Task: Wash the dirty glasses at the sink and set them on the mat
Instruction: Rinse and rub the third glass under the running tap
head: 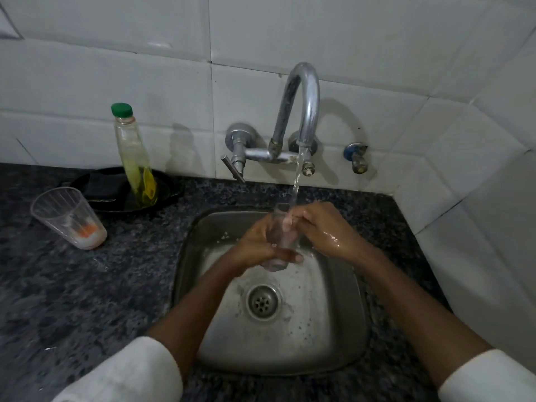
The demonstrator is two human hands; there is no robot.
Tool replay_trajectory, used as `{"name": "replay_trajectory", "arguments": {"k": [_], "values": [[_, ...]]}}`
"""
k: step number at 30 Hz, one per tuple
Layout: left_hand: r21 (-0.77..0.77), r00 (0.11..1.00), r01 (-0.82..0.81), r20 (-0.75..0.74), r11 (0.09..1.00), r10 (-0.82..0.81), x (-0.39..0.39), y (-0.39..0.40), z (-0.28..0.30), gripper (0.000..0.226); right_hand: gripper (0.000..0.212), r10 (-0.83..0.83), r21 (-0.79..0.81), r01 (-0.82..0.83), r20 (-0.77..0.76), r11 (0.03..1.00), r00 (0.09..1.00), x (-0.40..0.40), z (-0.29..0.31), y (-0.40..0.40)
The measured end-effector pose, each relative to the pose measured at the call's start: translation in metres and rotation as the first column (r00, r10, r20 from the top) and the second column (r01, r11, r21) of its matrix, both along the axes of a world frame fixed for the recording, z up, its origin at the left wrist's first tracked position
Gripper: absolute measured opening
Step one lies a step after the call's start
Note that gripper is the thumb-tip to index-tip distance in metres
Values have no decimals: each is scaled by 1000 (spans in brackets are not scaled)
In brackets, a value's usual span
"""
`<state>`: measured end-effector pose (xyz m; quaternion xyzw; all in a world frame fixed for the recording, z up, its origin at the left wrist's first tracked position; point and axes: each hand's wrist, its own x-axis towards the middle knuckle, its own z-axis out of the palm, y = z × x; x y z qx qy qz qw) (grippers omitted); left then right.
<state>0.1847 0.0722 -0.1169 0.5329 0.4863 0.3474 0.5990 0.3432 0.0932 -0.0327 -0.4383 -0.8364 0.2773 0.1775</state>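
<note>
A clear glass [282, 227] stands upright over the steel sink [342, 314], under the running stream from the tap [301, 105]. My left hand [255, 248] grips its lower body, fingers curled round it. My right hand [322, 227], wet and shiny, pinches the glass near the rim, fingertips at its mouth. A second glass [68, 219], dirty with orange and white residue at the bottom, stands on the dark granite counter [87, 300] left of the sink. No mat is in view.
A green-capped bottle of yellow dish liquid [135, 158] stands on a black plate [107, 187] at the back left. A small side tap [356, 158] sticks out of the white tiled wall. The sink drain [262, 303] lies below my hands.
</note>
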Motion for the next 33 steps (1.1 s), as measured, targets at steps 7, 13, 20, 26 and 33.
{"name": "replay_trajectory", "arguments": {"k": [7, 13, 20, 26, 33], "values": [[30, 934, -333, -125, 943, 334, 28, -8, -3, 48, 29, -111, 69, 104, 103, 992, 988, -11, -15, 2], [-101, 988, 75, 139, 992, -61, -5, -1, -3, 57, 36, 40, 88, -37, -31, 995, 999, 1, -15, -3], [27, 958, -273, -87, 962, 274, 27, -10, -4, 62, 31, -114, 83, 113, 7, 990, 993, -1, -18, 4], [-107, 995, -40, 89, 993, 49, 9, -6, -3, 48, 31, -45, 58, 40, 83, 998, 996, -3, -20, -1], [-117, 991, -12, 128, 993, 27, 4, -6, -8, 66, 29, -3, 45, 5, -30, 999, 1000, 2, -17, -2]]}}
